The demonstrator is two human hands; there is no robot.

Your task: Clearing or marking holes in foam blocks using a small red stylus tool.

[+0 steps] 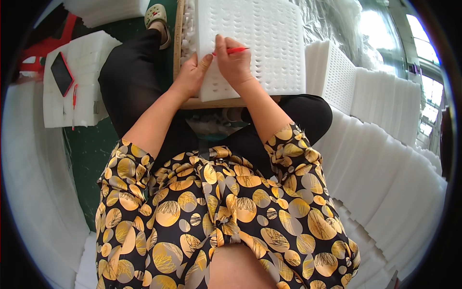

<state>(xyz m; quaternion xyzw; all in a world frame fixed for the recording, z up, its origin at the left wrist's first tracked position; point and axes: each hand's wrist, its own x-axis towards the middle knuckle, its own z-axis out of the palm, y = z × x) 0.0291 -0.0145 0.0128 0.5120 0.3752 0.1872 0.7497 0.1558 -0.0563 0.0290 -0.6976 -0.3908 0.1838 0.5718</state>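
A thick white foam sheet (279,58) with rows of small slots lies in front of me, over the near rim of a cardboard box. My right hand (234,62) is closed around a slim red pen-like tool (237,50), above the left part of the sheet. One dark pointed end of the tool sticks out to the right; my fingers hide its middle. My left hand (191,77) grips the sheet's left edge, thumb on top near my right hand and its other fingers partly hidden.
Small white foam pieces (188,33) fill the box (177,43) left of the sheet. At left, a foam block (89,53) bears a red-edged phone (62,73) and a red pen (74,101). Foam stacks (380,168) stand at right, with clear plastic wrap (332,21) behind.
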